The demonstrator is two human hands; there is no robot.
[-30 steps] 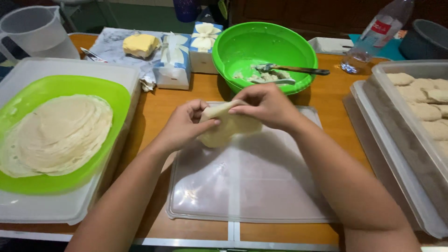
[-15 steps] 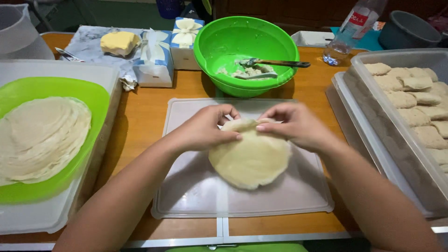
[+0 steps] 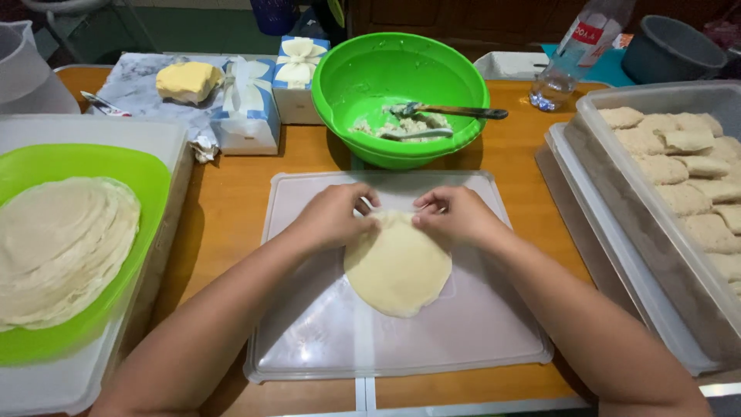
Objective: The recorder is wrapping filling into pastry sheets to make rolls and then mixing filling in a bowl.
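A thin round pale wrapper sheet (image 3: 399,266) lies flat on a translucent plastic lid (image 3: 324,332) used as a work board. My left hand (image 3: 333,216) pinches its far edge on the left, and my right hand (image 3: 454,216) pinches the same edge on the right. Both hands rest on the board side by side, fingertips almost touching. Beyond them stands a green bowl (image 3: 363,85) with whitish filling and two spoons (image 3: 444,112) in it.
A green plate (image 3: 147,174) at the left holds a stack of wrappers (image 3: 58,247), inside a clear tray. A clear tub (image 3: 617,177) at the right holds several folded rolls (image 3: 695,170). Butter (image 3: 185,79), gift boxes (image 3: 247,104), a bottle (image 3: 567,62) and a jug (image 3: 27,69) stand behind.
The wrapper was held bunched in both hands above the board; it has since been lowered and spread flat. The hands still hold its far edge.
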